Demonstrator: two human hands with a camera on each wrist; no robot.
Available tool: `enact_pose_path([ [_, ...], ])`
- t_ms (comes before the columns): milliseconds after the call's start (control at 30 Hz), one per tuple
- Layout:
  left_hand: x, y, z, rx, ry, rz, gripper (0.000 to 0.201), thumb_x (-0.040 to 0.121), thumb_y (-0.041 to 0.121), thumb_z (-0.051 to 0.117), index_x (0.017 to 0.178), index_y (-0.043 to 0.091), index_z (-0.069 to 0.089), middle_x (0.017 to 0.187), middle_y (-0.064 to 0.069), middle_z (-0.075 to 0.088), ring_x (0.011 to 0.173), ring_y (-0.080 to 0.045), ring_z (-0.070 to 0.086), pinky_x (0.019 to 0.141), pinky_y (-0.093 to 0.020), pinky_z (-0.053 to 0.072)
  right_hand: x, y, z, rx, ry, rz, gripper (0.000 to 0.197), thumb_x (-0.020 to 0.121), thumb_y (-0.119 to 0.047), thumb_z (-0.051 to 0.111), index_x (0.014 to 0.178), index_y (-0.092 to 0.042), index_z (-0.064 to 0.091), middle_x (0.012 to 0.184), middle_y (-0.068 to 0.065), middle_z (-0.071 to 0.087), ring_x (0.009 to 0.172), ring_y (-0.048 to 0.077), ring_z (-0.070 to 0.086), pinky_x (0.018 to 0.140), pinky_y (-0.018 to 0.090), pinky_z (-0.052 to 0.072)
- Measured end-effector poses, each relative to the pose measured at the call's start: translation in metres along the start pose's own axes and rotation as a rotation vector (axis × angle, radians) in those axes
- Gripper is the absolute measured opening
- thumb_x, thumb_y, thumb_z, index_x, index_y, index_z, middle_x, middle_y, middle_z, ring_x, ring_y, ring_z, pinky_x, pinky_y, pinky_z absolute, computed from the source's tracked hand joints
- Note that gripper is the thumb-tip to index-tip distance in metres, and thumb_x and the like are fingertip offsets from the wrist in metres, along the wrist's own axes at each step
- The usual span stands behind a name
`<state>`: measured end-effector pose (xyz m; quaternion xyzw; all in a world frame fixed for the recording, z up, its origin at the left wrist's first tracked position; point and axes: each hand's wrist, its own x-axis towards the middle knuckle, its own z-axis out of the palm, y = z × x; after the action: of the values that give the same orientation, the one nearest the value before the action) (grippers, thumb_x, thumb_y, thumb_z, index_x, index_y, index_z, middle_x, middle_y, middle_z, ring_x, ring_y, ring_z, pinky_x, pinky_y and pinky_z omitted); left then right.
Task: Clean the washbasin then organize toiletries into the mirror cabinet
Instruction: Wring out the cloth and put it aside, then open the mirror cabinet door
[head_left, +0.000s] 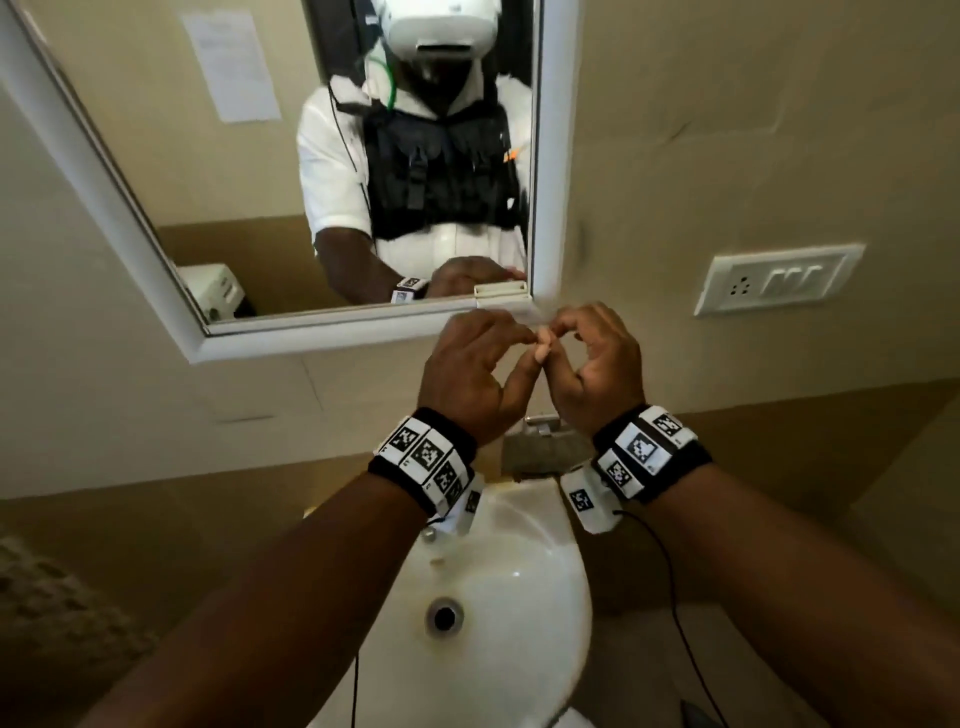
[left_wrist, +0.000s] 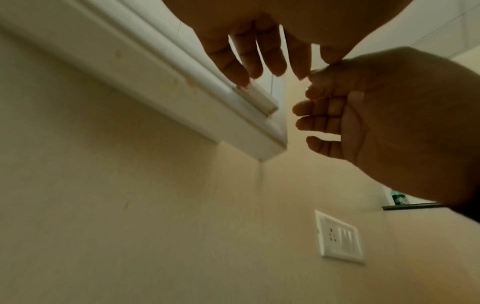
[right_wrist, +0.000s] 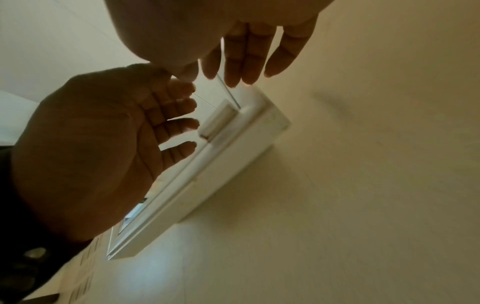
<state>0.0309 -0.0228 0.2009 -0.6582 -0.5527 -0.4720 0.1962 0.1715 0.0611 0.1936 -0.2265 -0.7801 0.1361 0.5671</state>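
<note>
The white-framed mirror cabinet (head_left: 363, 325) hangs on the wall above the white washbasin (head_left: 519, 519), and its door looks closed. A small white handle (head_left: 501, 289) sits at the door's lower right corner. My left hand (head_left: 478, 374) and right hand (head_left: 597, 364) are raised side by side just below that corner, thumbs nearly touching, and neither holds anything. In the left wrist view the left hand's (left_wrist: 249, 51) fingers hang relaxed, the little finger close to the handle (left_wrist: 259, 98). In the right wrist view the right hand's (right_wrist: 246, 51) fingers hang loose above the handle (right_wrist: 218, 119).
A tap (head_left: 540, 441) stands at the back of the basin, whose drain (head_left: 444, 616) is at the middle. A white switch and socket plate (head_left: 779, 278) is on the wall to the right. A dark shelf (left_wrist: 413, 205) with a green item shows in the left wrist view.
</note>
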Motion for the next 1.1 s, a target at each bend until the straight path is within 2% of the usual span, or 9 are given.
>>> enact_pose_path([
  [100, 0.029, 0.004, -0.021, 0.072, 0.036, 0.025, 0.026, 0.090, 0.028, 0.065, 0.111, 0.013, 0.069, 0.117, -0.006, 0.064, 0.117, -0.023, 0.054, 0.107, -0.028, 0.034, 0.036, -0.025, -0.005, -0.084, 0.035, -0.068, 0.008, 0.085, -0.016, 0.064, 0.092, -0.012, 0.061, 0.091, 0.002, 0.060, 0.086, 0.021, 0.053, 0.074, 0.031, 0.042],
  [200, 0.043, 0.005, -0.030, 0.238, -0.199, -0.010, 0.045, 0.084, 0.033, 0.062, 0.127, 0.018, 0.061, 0.131, -0.006, 0.061, 0.130, -0.027, 0.049, 0.116, -0.036, 0.030, 0.062, -0.047, -0.005, -0.168, -0.002, -0.031, 0.014, 0.086, -0.017, 0.060, 0.100, -0.017, 0.059, 0.101, 0.000, 0.059, 0.095, 0.019, 0.051, 0.081, 0.032, 0.044],
  [367, 0.037, 0.019, -0.040, 0.373, -0.459, -0.102, 0.065, 0.078, 0.051, 0.064, 0.136, 0.022, 0.052, 0.131, -0.005, 0.054, 0.123, -0.030, 0.047, 0.098, -0.044, 0.049, 0.070, -0.083, -0.012, -0.257, -0.069, 0.021, 0.027, 0.085, -0.015, 0.056, 0.112, -0.019, 0.059, 0.116, 0.004, 0.059, 0.107, 0.023, 0.050, 0.090, 0.037, 0.046],
  [567, 0.035, 0.037, -0.077, 0.239, -0.517, -0.104, 0.044, 0.088, 0.050, 0.057, 0.127, 0.030, 0.063, 0.138, 0.002, 0.055, 0.126, -0.023, 0.050, 0.101, -0.043, 0.049, 0.066, -0.127, -0.039, -0.224, -0.009, 0.088, 0.034, 0.085, -0.022, 0.060, 0.118, -0.026, 0.055, 0.119, 0.000, 0.056, 0.111, 0.020, 0.051, 0.095, 0.040, 0.047],
  [667, 0.025, 0.055, -0.109, 0.153, -0.406, -0.071, 0.031, 0.095, 0.051, 0.047, 0.108, 0.034, 0.070, 0.124, 0.006, 0.061, 0.112, -0.017, 0.058, 0.088, -0.037, 0.055, 0.065, -0.149, -0.054, -0.144, 0.057, 0.058, 0.043, 0.087, -0.028, 0.066, 0.128, -0.025, 0.051, 0.121, -0.003, 0.055, 0.105, 0.013, 0.054, 0.087, 0.036, 0.052],
  [767, 0.032, 0.082, -0.152, -0.005, -0.124, -0.018, 0.026, 0.095, 0.041, 0.053, 0.119, 0.039, 0.064, 0.128, 0.013, 0.061, 0.109, -0.007, 0.060, 0.087, -0.031, 0.056, 0.068, -0.183, -0.061, 0.026, 0.037, -0.034, 0.054, 0.090, -0.031, 0.069, 0.138, -0.025, 0.045, 0.115, -0.007, 0.061, 0.094, 0.005, 0.061, 0.075, 0.020, 0.053],
  [900, 0.059, 0.122, -0.212, -0.005, 0.217, 0.105, 0.022, 0.087, 0.024, 0.071, 0.109, 0.024, 0.070, 0.117, 0.006, 0.059, 0.102, -0.011, 0.059, 0.079, -0.034, 0.056, 0.084, -0.240, -0.065, 0.299, 0.102, -0.181, 0.034, 0.100, -0.026, 0.055, 0.133, -0.020, 0.051, 0.104, -0.021, 0.062, 0.088, -0.009, 0.065, 0.068, 0.010, 0.051],
  [1033, 0.071, 0.151, -0.254, 0.136, 0.295, 0.107, 0.041, 0.085, 0.028, 0.069, 0.123, 0.016, 0.060, 0.132, 0.001, 0.052, 0.114, -0.014, 0.056, 0.088, -0.027, 0.054, 0.106, -0.283, -0.067, 0.463, 0.060, -0.301, 0.029, 0.104, -0.015, 0.047, 0.130, -0.005, 0.054, 0.106, -0.021, 0.060, 0.093, -0.018, 0.061, 0.070, 0.003, 0.047],
  [1100, 0.067, 0.153, -0.272, 0.203, 0.338, 0.072, 0.049, 0.082, 0.025, 0.073, 0.127, 0.015, 0.057, 0.134, -0.001, 0.050, 0.116, -0.014, 0.054, 0.087, -0.022, 0.053, 0.111, -0.295, -0.062, 0.441, -0.013, -0.358, 0.034, 0.104, -0.022, 0.045, 0.135, -0.011, 0.054, 0.111, -0.025, 0.060, 0.097, -0.020, 0.058, 0.075, 0.001, 0.044],
])
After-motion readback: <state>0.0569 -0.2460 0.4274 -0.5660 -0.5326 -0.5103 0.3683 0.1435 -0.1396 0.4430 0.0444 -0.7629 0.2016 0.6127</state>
